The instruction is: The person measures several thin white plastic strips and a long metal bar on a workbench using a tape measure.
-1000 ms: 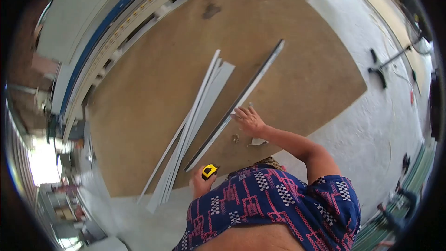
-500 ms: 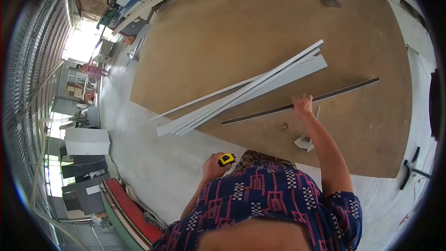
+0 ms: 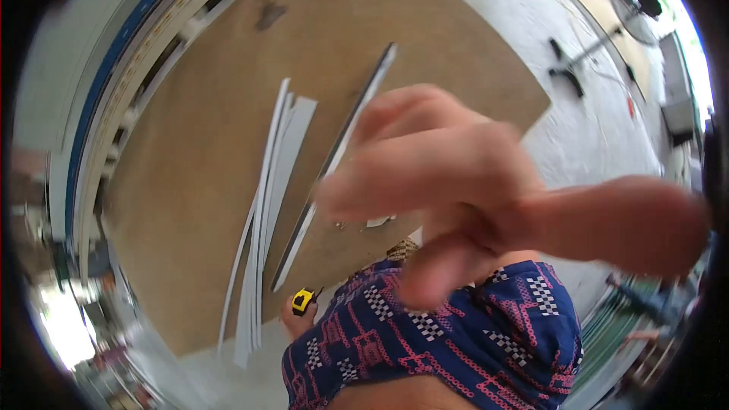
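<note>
Close to the camera, my right hand (image 3: pixel 448 175) is raised, large and blurred. Its thumb stands apart from the half-bent fingers, and nothing shows between them. My left hand (image 3: pixel 295 322), low beside my shirt, is closed around a yellow and black tape measure (image 3: pixel 304 301). Behind the right hand, a dark-edged metal bar (image 3: pixel 304 226) lies slantwise on the brown board (image 3: pixel 205 121), partly covered from view. Left of it rests a loose bundle of white strips (image 3: pixel 267 205), whose near ends reach past the board's edge.
A small white packet (image 3: pixel 378 221) lies on the board, partly hidden by my right hand. Along the left runs a long machine frame (image 3: pixel 106 91) with a blue stripe. A fan (image 3: pixel 569 72) with a black base stands on the pale floor at right.
My right hand has let go of the dark-edged bar and risen toward the camera. The view has turned to the right. My left hand still has the tape measure.
</note>
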Demonstrator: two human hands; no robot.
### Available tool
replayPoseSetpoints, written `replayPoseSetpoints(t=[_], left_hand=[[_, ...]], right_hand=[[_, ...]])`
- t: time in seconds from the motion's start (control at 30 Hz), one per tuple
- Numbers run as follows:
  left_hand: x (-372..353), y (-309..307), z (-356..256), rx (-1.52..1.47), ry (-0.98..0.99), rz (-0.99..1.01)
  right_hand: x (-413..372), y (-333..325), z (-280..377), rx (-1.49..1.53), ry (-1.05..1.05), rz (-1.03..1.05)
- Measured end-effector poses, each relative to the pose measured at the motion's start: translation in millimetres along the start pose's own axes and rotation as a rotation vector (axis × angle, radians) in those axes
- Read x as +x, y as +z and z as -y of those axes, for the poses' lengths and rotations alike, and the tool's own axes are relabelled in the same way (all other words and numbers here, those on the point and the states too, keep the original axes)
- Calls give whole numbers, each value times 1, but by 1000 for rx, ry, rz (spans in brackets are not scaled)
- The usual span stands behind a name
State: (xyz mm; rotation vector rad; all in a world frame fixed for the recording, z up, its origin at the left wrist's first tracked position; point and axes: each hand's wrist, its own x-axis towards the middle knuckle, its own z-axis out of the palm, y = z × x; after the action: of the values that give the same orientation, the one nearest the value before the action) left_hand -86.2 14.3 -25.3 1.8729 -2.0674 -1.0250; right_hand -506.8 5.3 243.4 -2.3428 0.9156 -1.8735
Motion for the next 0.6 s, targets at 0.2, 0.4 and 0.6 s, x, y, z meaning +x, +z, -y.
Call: replayPoseSetpoints(t=[0.2, 0.4, 0.6], left_hand=[[24, -12, 32, 129, 365, 47], [105, -11, -38, 143, 235, 134], [76, -19, -36, 156, 147, 126]], right_hand=[[-51, 46, 63, -294, 87, -450], [-55, 18, -21, -307, 200, -387], [-71, 39, 17, -218, 291, -423]])
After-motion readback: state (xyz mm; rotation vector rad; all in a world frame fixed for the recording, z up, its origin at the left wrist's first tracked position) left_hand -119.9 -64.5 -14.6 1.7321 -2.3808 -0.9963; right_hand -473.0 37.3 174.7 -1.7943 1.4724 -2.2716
